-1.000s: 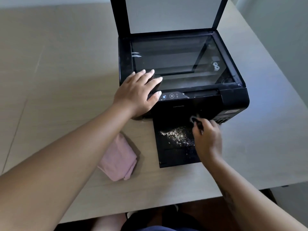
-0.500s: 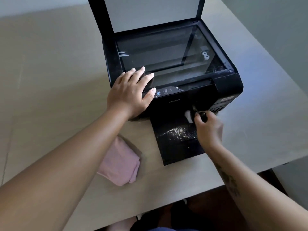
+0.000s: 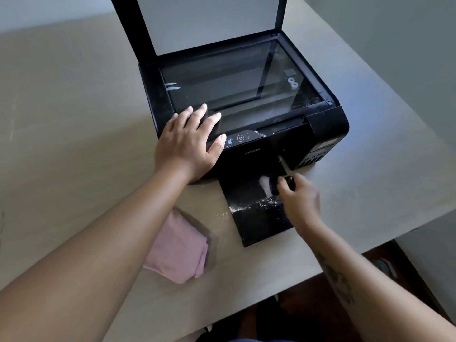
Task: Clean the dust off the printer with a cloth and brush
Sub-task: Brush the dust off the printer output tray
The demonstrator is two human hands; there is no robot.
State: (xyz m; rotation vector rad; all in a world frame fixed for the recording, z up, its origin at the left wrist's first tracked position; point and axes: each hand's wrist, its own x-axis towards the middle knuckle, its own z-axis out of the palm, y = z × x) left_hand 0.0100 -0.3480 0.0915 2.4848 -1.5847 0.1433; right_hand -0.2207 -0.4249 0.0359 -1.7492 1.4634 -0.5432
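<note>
Right hand (image 3: 299, 202) curled round the dark handle of a small brush (image 3: 271, 185); white bristles, motion-blurred, point down over the output tray (image 3: 259, 228), just above a band of white dust (image 3: 261, 206). Left hand (image 3: 187, 146) flat, fingers straight and spread, pressing the front-left corner of the black printer (image 3: 328, 124). Scanner lid (image 3: 209, 23) stands raised. Folded pink cloth (image 3: 176, 248) lies on the table (image 3: 74, 119) near its front edge, just left of the tray, untouched.
</note>
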